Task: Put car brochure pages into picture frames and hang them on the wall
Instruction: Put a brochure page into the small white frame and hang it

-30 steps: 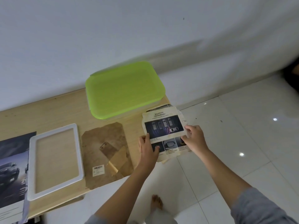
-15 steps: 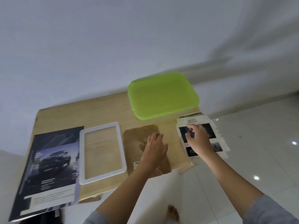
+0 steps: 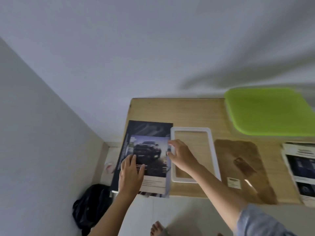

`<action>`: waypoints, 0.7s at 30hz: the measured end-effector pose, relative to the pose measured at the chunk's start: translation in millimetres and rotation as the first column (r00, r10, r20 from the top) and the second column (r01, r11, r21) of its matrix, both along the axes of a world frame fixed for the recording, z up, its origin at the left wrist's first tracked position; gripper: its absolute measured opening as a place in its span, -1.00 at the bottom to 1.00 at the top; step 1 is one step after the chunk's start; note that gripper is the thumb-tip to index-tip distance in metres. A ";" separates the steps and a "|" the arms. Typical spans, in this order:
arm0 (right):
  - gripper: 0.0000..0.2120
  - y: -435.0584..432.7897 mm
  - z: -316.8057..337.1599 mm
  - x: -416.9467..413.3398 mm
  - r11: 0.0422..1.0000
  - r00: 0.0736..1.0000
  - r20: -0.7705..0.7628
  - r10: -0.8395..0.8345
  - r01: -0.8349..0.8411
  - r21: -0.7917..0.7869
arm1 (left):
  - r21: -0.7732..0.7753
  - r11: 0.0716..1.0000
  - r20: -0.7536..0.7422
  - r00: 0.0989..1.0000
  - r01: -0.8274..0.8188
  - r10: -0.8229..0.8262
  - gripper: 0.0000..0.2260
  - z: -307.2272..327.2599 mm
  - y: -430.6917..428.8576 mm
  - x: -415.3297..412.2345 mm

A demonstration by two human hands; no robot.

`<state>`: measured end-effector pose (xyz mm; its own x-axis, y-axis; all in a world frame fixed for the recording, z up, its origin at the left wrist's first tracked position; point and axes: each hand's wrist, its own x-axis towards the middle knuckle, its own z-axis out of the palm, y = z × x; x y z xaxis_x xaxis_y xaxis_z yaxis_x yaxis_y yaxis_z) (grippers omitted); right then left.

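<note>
A dark car brochure (image 3: 150, 150) is lying flat at the left end of the worktop (image 3: 187, 113), its near edge hanging over. Just right of it an empty white picture frame (image 3: 192, 129) is lying flat, then a brown backing board (image 3: 242, 167), then a cut-out page (image 3: 300, 167).

Car brochure (image 3: 148, 149): one, under left hand (image 3: 131, 174)
White picture frame (image 3: 189, 129): one, at right hand (image 3: 181, 155)
Brown backing board (image 3: 238, 150): one, right of both hands
Cut brochure page (image 3: 300, 166): one, far right
Green lid (image 3: 267, 111): one
</note>
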<state>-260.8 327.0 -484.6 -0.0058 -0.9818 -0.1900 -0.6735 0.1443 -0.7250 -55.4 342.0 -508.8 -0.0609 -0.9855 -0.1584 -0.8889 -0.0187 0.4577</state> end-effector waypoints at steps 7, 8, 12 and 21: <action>-0.32 -46.8 -20.5 49.4 0.972 0.955 -0.219 0.198 -0.162 0.173 | 0.127 0.984 0.054 0.990 0.125 -0.132 -0.30 -20.2 16.0 50.1; -0.30 -51.1 -21.6 49.2 0.971 0.941 -0.268 0.207 -0.163 0.175 | 0.129 0.983 0.061 0.988 0.132 -0.141 -0.30 -21.8 16.7 50.9; -0.40 -65.3 -18.4 44.8 0.977 0.885 -0.420 0.201 -0.151 0.150 | 0.149 0.979 0.068 0.986 0.138 -0.150 -0.29 -23.4 16.9 51.2; -0.72 -74.8 5.1 31.2 0.992 0.995 -0.085 0.053 -0.042 0.117 | 0.160 0.983 0.016 0.995 0.094 -0.098 -0.32 -15.5 11.9 46.0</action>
<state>-229.6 252.3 -479.5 0.0187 -0.9531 -0.3020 -0.7419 0.1892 -0.6432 -9.4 353.8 -524.3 -0.1481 -0.9374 -0.3153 -0.9007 -0.0039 0.4345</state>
